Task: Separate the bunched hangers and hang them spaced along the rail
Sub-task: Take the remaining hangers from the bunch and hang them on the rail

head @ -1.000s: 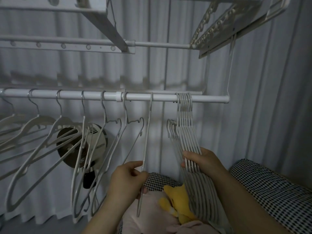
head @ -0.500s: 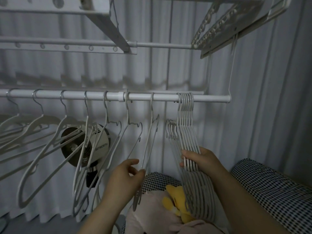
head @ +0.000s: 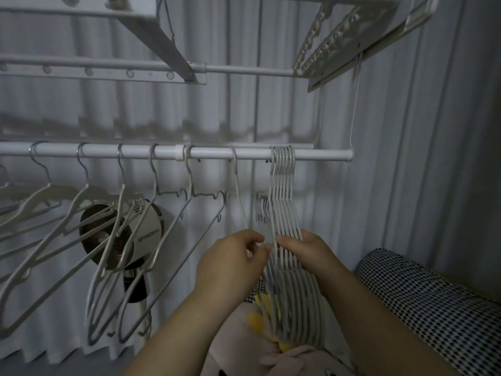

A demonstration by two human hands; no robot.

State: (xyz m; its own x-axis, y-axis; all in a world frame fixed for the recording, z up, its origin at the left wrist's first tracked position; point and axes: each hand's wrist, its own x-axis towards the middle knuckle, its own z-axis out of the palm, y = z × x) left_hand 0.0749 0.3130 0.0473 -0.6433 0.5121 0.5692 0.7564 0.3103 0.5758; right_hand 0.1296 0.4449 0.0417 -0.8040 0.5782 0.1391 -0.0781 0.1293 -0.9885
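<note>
The fingers [head: 283, 239] of the right hand [head: 303, 252] curl around a bunch of thin white wire hangers [head: 284, 213], gripping it about halfway down. The left hand [head: 233, 263] is just beside it, fingertips pinched together on the bunch's left edge; how many wires they pinch is too fine to tell.

A pale pleated curtain [head: 406, 158] fills the background. A white metal drying-rack frame [head: 108, 67] runs overhead. Below it is a long white round rail [head: 217, 153]. The bunch's hooks sit packed together near the rail's right end. One single white hanger [head: 235, 169] hangs just left of the bunch, and its wire runs down toward the left hand. Five more spaced white hangers [head: 153, 169] hang apart from one another towards the rail's left end, all tilted.

A black-and-white checked cushion [head: 433, 308] lies at the lower right. A round cream fan [head: 143, 237] stands behind the spaced hangers. A pink plush toy [head: 295, 359] lies at the bottom, under a small yellow plush piece [head: 256, 324].
</note>
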